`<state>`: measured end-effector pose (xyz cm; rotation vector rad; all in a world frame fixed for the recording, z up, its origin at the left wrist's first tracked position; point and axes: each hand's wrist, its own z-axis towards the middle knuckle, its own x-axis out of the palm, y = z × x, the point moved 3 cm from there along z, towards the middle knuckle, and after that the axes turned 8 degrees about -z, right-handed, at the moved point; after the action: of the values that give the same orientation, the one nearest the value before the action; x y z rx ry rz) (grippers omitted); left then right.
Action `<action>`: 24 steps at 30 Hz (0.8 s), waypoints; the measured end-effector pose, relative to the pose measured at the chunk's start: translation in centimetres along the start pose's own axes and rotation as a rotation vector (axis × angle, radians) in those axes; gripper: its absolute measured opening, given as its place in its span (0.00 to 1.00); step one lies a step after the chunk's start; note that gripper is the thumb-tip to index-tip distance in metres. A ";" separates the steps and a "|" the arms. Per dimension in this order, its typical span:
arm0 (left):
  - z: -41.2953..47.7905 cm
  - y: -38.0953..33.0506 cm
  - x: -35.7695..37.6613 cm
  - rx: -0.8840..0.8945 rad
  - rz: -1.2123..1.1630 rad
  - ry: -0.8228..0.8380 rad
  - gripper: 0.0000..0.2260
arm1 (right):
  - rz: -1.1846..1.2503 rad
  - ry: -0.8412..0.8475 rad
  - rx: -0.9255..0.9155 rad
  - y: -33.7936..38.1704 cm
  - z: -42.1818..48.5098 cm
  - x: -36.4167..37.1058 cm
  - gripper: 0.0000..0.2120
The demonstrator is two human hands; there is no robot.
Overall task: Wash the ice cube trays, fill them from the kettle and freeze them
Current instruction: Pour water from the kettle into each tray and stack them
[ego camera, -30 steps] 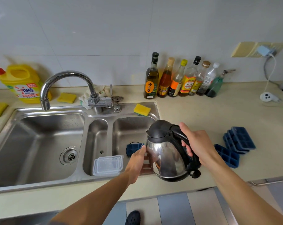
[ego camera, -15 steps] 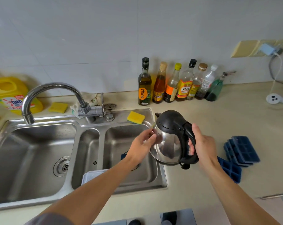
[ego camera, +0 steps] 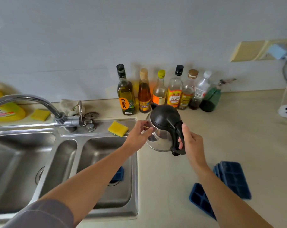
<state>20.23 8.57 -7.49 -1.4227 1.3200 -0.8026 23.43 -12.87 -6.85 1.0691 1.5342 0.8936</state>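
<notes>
**Holding the kettle (ego camera: pixel 164 122) in both hands, trays back by our wrists**

Our right hand (ego camera: pixel 191 143) is clenched round the black handle, thumb up along it, and takes the kettle's weight. Our left hand (ego camera: pixel 137 135) is released, its fingertips only resting against the steel side to steady it. The kettle sits between the two hands, handle toward us and spout pointing away. We cannot tell whether its base already touches the table (ego camera: pixel 246 129).

As we judge it, the coming move turns on where the trays lie from the right hand, since that hand has the kettle. They lie behind it, toward our body and along the right forearm. There is a stack of trays (ego camera: pixel 233 180) on the outer side and, closer to us on the inner side, a single tray (ego camera: pixel 199 199) with its cells up. Both have their long axis running roughly away from us, slightly slanted. The right hand is much nearer to them than the left, so pouring would mean drawing the kettle back.

One more, the tray in the sink (ego camera: pixel 118 174), lies below the left forearm, partly hidden by it, inside the sink (ego camera: pixel 135 195).

Our count is one kettle, one loose tray on the table and one in the sink. The stack has at least two, but blur hides the exact number. Beyond the hands stand six bottles (ego camera: pixel 174 94) and one green spray bottle (ego camera: pixel 211 99). There are also two yellow sponges, the near sponge (ego camera: pixel 118 128) just left of the left hand and the far sponge (ego camera: pixel 40 114) well beyond it.
</notes>
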 end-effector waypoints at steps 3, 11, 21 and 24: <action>1.1 0.0 0.3 -0.004 -0.019 -0.008 0.10 | -0.161 -0.093 -0.097 0.9 0.8 -0.7 0.17; -1.4 3.1 -4.1 -0.069 -0.006 -0.056 0.17 | -0.236 -0.237 -0.639 6.2 -3.8 2.9 0.08; -11.1 12.3 -22.6 -0.161 0.401 -0.268 0.04 | -0.405 0.442 -0.265 2.9 -12.3 22.3 0.06; -14.5 15.3 -27.7 -0.230 0.474 -0.312 0.04 | -0.554 0.580 -0.152 0.2 -15.2 27.8 0.07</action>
<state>-3.16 33.61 -13.64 -1.2694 1.4516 -0.1130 6.16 13.13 -12.48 0.2347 2.0558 0.9413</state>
